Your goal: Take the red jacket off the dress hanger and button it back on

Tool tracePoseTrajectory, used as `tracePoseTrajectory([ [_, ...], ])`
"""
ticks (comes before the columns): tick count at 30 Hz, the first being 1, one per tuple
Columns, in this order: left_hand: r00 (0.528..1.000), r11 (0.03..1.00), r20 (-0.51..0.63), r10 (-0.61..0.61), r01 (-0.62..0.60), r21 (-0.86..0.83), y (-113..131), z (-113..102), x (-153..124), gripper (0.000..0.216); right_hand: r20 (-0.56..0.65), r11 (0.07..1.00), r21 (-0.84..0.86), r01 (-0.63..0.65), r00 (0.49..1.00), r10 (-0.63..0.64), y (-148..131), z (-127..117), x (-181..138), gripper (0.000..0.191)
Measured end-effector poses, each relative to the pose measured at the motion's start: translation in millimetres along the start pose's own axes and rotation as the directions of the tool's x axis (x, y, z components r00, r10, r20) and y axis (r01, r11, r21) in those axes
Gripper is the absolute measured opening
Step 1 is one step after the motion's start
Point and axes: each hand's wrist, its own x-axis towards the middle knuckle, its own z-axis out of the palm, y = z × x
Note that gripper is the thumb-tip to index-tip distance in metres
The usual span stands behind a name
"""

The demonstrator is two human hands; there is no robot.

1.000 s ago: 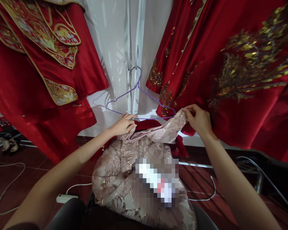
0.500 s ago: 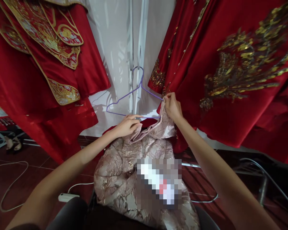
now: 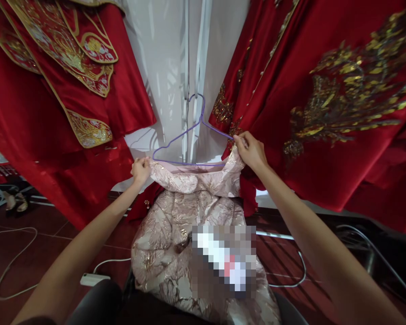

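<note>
Head view. Far centre: purple wire hanger (image 3: 201, 118), hooked on a white metal upright (image 3: 203, 49). Directly below, pink-beige off-shoulder brocade dress (image 3: 172, 216) with gold-threaded pattern, top edge raised at the hanger's lower bar, lower part draped nearer over the knees. Left hand (image 3: 141, 169) pinching the dress's left shoulder band, just beside the hanger's left end; contact with the wire, cannot tell. Right hand (image 3: 252, 149) pinching the right shoulder band, right at the hanger's right end. Neckline stretched between both. On the dress, near and right of centre, a pixelated object (image 3: 219, 259), identity hidden. Behind the dress, dark red cloth (image 3: 251, 201). Far left, red embroidered gown (image 3: 128, 95); far right, red gown with gold sequins (image 3: 291, 176). Near left on the floor, white plug-like block (image 3: 94, 280) with cable; farther left, a pair of shoes (image 3: 20, 202).
</note>
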Motion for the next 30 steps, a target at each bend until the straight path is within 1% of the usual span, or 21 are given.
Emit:
tracePoseTrajectory([
  [3,0.991,0.986,-0.036,0.128,-0.131,-0.105,6,0,7,0.031,0.014,1.0,0.007,0.009,1.0,-0.009,-1,-3,0,0.042],
  [6,0.951,0.934,-0.038,0.307,-0.308,-0.182,25,-5,18,0.033,0.04,0.999,0.032,0.009,0.999,-0.011,-2,-3,-2,0.04],
  [9,0.891,0.874,0.026,0.453,-0.438,-0.211,52,-15,26,0.033,0.075,0.998,0.064,-0.012,0.997,0.007,-3,0,-6,0.041],
  [11,0.853,0.846,0.087,0.514,-0.487,-0.219,64,-21,25,0.032,0.091,0.996,0.082,-0.022,0.996,0.015,-4,1,-7,0.043],
  [12,0.846,0.84,0.099,0.524,-0.495,-0.221,66,-22,22,0.03,0.096,0.996,0.086,-0.026,0.995,0.017,-4,1,-7,0.043],
  [13,0.851,0.844,0.094,0.516,-0.488,-0.222,65,-22,16,0.029,0.1,0.996,0.087,-0.029,0.995,0.021,-4,1,-7,0.043],
  [14,0.871,0.86,0.073,0.485,-0.461,-0.218,61,-20,7,0.038,0.103,0.996,0.084,-0.035,0.994,0.026,-4,1,-7,0.043],
  [16,0.928,0.913,0.03,0.37,-0.358,-0.196,44,-12,-16,0.079,0.111,0.996,0.076,-0.047,0.993,0.038,-4,1,-5,0.043],
  [17,0.959,0.948,0.036,0.282,-0.273,-0.166,33,-7,-30,0.095,0.113,0.996,0.073,-0.052,0.993,0.044,-4,1,-5,0.043],
  [18,0.971,0.97,0.09,0.221,-0.209,-0.126,21,-2,-44,0.104,0.112,0.996,0.071,-0.056,0.993,0.048,-3,1,-5,0.043],
  [19,0.968,0.981,0.168,0.187,-0.175,-0.081,9,2,-56,0.105,0.107,0.996,0.071,-0.06,0.993,0.053,-3,2,-4,0.042],
  [20,0.953,0.986,0.254,0.165,-0.16,-0.038,-1,4,-65,0.101,0.1,0.996,0.071,-0.062,0.993,0.055,-3,3,-5,0.041],
  [21,0.939,0.989,0.313,0.144,-0.15,-0.005,-11,3,-71,0.093,0.094,0.995,0.073,-0.062,0.994,0.055,-2,3,-5,0.041],
  [23,0.904,0.988,0.414,0.108,-0.145,0.059,-28,-6,-70,0.07,0.086,0.995,0.078,-0.055,0.995,0.048,-1,3,-5,0.039],
  [26,0.828,0.962,0.559,0.043,-0.184,0.199,-48,-31,-47,0.029,0.084,0.995,0.087,-0.039,0.996,0.032,0,2,-5,0.036],
  [27,0.788,0.961,0.616,0.013,-0.179,0.209,-54,-40,-37,0.021,0.08,0.995,0.091,-0.036,0.996,0.029,0,1,-5,0.036],
  [28,0.751,0.972,0.66,-0.022,-0.138,0.19,-59,-47,-26,0.021,0.075,0.995,0.095,-0.035,0.997,0.028,0,1,-4,0.036],
  [29,0.743,0.984,0.667,-0.051,-0.077,0.161,-62,-53,-16,0.023,0.072,0.994,0.099,-0.035,0.997,0.028,-1,0,-4,0.036],
  [30,0.753,0.993,0.655,-0.063,-0.021,0.12,-64,-57,-7,0.025,0.072,0.994,0.103,-0.036,0.997,0.028,-1,0,-4,0.036],
])
